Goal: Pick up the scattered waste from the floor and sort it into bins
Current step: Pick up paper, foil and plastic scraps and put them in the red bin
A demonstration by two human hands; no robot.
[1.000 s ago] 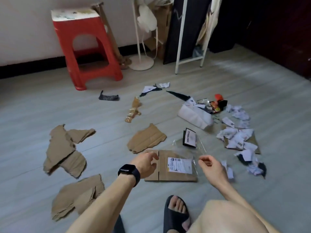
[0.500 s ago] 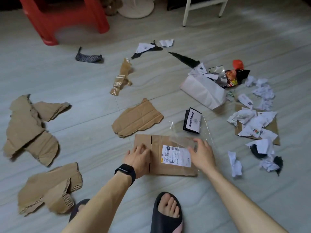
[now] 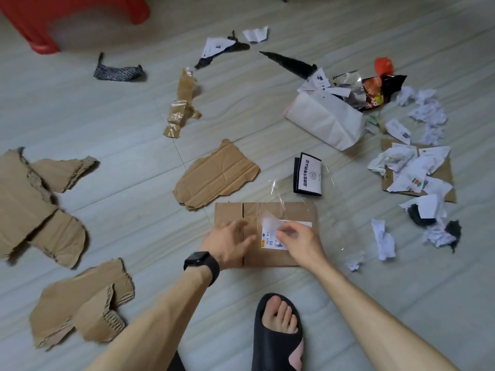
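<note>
A flat brown cardboard piece [image 3: 302, 210] with a white shipping label [image 3: 267, 238] lies on the floor in front of me. My left hand [image 3: 227, 242], a black watch on its wrist, rests on the cardboard's left part with the fingers spread. My right hand [image 3: 300, 242] lies over the label, and its fingertips pinch a sheet of clear plastic film [image 3: 284, 194] that covers the cardboard's upper right part. No bin is in view.
Torn cardboard pieces lie at the left [image 3: 32, 199], at the lower left [image 3: 80, 303] and just beyond the label piece [image 3: 217, 175]. Brown tape [image 3: 182, 103], a white bag [image 3: 326, 119], a black card [image 3: 308, 175], crumpled papers [image 3: 409, 170] and a red stool [image 3: 72, 17] surround them. My slippered foot [image 3: 278, 333] is near.
The view has tilted down and closer to the floor. Both hands came down onto the labelled cardboard, and the right hand moved left over the label, gathering the clear film.
</note>
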